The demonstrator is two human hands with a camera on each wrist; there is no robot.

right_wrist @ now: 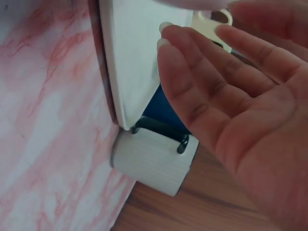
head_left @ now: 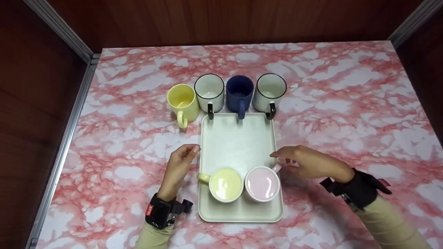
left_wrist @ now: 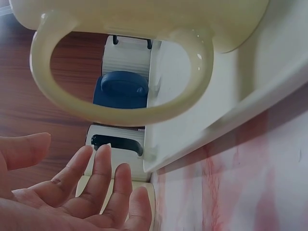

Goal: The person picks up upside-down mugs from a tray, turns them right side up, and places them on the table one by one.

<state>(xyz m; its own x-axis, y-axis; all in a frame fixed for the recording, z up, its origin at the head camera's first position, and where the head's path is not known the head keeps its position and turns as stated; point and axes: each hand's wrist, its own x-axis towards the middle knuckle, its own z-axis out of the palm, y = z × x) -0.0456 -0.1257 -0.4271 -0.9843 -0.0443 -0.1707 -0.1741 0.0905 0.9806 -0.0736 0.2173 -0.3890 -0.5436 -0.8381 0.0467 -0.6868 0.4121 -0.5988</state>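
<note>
First, check both hands. Note the left hand (head_left: 178, 166) just outside the left edge of the tray (head_left: 238, 145), fingers loosely bent, holding nothing. Note the right hand (head_left: 306, 162) at the opposite edge, fingers relaxed, likewise holding nothing; cannot tell whether touching the pink handle (head_left: 277, 168). Locate the pale yellow mug (head_left: 226, 185) and the pink mug (head_left: 262, 185) side by side on the near half of the tray, handles pointing outward. Cannot tell whether upright or upturned.

When handling either mug, grip by the handle or around the wall. Lift straight up, lower level, and release only after full contact with the tray. Preserve the narrow gap between mugs to prevent knocking. Avoid pressing on the tray rim, likely to shift the load.

Count as follows. Tray: one. Hands: two. Mugs: six in total, two on the tray and four upright in a row behind. Read that row from left to right: one yellow mug (head_left: 182, 100), one white mug (head_left: 209, 88), one blue mug (head_left: 239, 91), one second white mug (head_left: 271, 88). Black handles: two, both on white mugs.
</note>
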